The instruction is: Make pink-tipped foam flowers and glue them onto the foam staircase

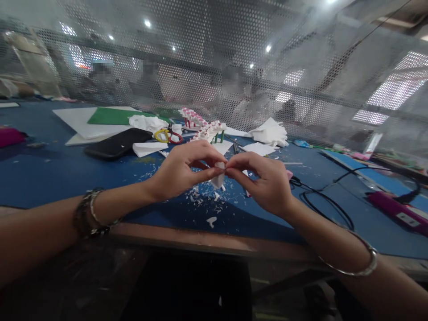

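Observation:
Between my two hands, over the front of the blue table, is a small white piece (218, 180) that looks like thin paper or foam sheet. My left hand (182, 171) pinches its upper edge between thumb and fingers. From the other side my right hand (262, 178) pinches at the same spot, its fingertips touching those of the left. The fingers cover part of the piece. White scraps (211, 221) lie scattered on the table beneath. Just behind the hands stand small white-and-pink flower-like pieces (210, 130) on red and green stems.
A black phone (117, 143), yellow-and-red-handled scissors (169, 135), white sheets (88, 127) and a green sheet (110, 117) lie left of centre. Behind on the right is a stack of white pieces (270, 132). Black cable (329, 209) and a purple power strip (397, 210) lie right. A perforated metal screen (200, 58) stands behind.

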The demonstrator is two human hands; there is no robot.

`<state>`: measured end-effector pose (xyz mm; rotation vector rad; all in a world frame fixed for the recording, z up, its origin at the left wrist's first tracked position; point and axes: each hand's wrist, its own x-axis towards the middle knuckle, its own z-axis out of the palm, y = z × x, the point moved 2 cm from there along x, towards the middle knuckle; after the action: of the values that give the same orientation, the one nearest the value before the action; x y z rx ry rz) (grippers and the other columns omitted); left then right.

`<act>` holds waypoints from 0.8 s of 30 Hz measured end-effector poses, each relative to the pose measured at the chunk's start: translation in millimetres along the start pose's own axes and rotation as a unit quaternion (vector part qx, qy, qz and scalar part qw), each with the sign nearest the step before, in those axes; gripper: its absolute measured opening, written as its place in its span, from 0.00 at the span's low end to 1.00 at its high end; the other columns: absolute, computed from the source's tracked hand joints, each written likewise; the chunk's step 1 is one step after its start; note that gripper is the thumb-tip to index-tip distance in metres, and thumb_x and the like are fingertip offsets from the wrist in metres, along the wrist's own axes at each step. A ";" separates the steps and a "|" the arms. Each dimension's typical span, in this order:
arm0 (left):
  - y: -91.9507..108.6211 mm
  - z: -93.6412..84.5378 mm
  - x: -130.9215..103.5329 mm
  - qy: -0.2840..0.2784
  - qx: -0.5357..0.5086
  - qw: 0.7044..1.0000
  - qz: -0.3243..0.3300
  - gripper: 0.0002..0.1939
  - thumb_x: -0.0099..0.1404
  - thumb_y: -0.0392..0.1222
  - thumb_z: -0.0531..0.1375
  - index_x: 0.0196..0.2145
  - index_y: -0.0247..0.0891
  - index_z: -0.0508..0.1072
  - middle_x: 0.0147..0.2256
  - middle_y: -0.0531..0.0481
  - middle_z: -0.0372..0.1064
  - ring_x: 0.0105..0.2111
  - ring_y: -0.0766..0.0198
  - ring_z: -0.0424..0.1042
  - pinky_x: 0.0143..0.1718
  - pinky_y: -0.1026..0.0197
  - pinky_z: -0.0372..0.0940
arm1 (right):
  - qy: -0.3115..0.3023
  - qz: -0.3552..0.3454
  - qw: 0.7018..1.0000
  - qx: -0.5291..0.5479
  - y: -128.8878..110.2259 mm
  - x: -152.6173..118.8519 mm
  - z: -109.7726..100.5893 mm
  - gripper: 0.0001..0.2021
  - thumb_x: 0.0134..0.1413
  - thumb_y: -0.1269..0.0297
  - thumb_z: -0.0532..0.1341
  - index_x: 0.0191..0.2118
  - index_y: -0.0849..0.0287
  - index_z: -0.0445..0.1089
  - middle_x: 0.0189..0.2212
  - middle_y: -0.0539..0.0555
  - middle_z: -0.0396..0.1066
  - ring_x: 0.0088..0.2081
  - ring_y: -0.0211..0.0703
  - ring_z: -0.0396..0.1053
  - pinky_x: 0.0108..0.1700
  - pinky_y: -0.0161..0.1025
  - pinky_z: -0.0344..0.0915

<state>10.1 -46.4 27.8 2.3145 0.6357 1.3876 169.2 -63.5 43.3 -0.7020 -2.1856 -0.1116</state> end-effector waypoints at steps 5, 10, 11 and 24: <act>2.9 -2.5 0.0 0.016 0.081 0.995 0.061 0.02 0.56 0.38 0.59 0.29 0.38 0.71 0.27 0.53 0.67 0.29 0.70 0.66 0.28 0.70 0.65 | 0.016 -0.028 0.999 -0.019 0.0 0.8 -3.2 0.02 0.49 0.70 0.58 0.28 0.58 0.66 0.22 0.44 0.71 0.22 0.28 0.66 0.25 0.26 0.61; 7.4 -6.2 0.2 0.021 0.122 0.987 0.101 0.01 0.56 0.38 0.58 0.29 0.40 0.70 0.27 0.52 0.69 0.29 0.68 0.67 0.32 0.65 0.64 | 0.006 -0.073 0.997 -0.041 -5.8 -0.8 -5.7 0.02 0.50 0.69 0.58 0.28 0.57 0.65 0.23 0.46 0.71 0.23 0.29 0.66 0.27 0.28 0.62; 8.4 -7.0 0.5 0.024 0.131 0.984 0.114 0.01 0.56 0.37 0.58 0.29 0.40 0.70 0.27 0.52 0.69 0.29 0.68 0.67 0.32 0.64 0.64 | -0.004 -0.083 0.996 -0.035 -8.0 -1.1 -7.1 0.02 0.51 0.69 0.57 0.28 0.57 0.65 0.24 0.46 0.71 0.24 0.29 0.66 0.27 0.27 0.62; 4.5 -7.9 -6.1 -0.002 0.239 0.937 0.255 0.06 0.58 0.33 0.56 0.35 0.38 0.68 0.31 0.50 0.68 0.30 0.70 0.67 0.33 0.69 0.64 | 0.044 0.240 0.954 -0.174 116.3 -10.7 -121.1 0.09 0.51 0.64 0.55 0.23 0.61 0.64 0.18 0.49 0.65 0.20 0.31 0.63 0.25 0.32 0.61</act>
<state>1.4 -52.8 29.3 3.0320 0.4163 1.5734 318.1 -7.5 97.9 -1.3796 -1.8677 -0.2736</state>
